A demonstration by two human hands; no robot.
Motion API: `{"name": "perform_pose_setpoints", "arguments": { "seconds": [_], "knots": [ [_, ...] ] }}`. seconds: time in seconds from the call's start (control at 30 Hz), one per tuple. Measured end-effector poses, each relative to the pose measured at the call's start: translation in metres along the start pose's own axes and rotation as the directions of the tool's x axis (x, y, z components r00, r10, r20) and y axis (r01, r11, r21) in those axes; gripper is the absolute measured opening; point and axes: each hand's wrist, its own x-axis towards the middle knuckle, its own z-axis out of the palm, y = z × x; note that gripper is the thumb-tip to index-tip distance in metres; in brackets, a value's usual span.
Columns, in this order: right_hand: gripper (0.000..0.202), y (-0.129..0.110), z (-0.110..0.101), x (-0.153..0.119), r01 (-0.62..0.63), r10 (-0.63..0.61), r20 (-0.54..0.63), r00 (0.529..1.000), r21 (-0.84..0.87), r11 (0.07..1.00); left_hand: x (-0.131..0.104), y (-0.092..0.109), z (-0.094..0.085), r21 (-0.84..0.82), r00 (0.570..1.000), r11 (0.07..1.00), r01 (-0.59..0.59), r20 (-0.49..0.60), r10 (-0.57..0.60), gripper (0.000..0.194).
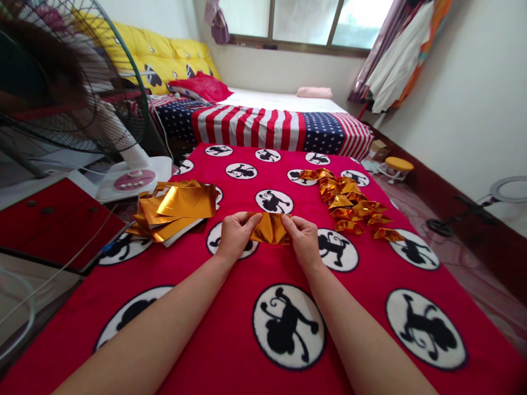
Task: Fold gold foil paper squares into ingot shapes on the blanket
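Observation:
Between my two hands is a sheet of gold foil paper (269,229), creased and partly folded. My left hand (236,233) pinches its left end, thumb on top. At the right end, my right hand (302,233) grips it the same way. The fingers under the paper are hidden. To the left lies a loose stack of flat gold foil sheets (185,202). A heap of folded gold paper ingots (349,203) is spread on the right. All of it rests on a red cloth (206,329) printed with black monkeys in white circles.
A fan (135,173) stands at the left beside a dark red panel (53,219). Beyond the cloth is a bed with a flag-patterned cover (255,126). A yellow stool (398,164) and a ring-light stand (465,211) are on the floor at right.

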Motion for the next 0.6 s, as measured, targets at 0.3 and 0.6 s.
{"name": "perform_pose_setpoints", "arguments": {
  "seconds": [0.3,0.6],
  "knots": [
    [0.05,-0.0008,0.0008,-0.0011,0.009,-0.009,-0.014,1.0,-0.028,1.0,0.0012,0.0026,0.0006,-0.021,1.0,1.0,0.009,-0.006,-0.009,0.036],
    [0.025,-0.0008,0.0013,-0.0003,-0.015,0.017,-0.035,0.999,0.063,0.998,0.0003,0.0022,-0.0001,0.005,0.999,0.999,-0.037,-0.013,0.037,0.034]
  ]
}}
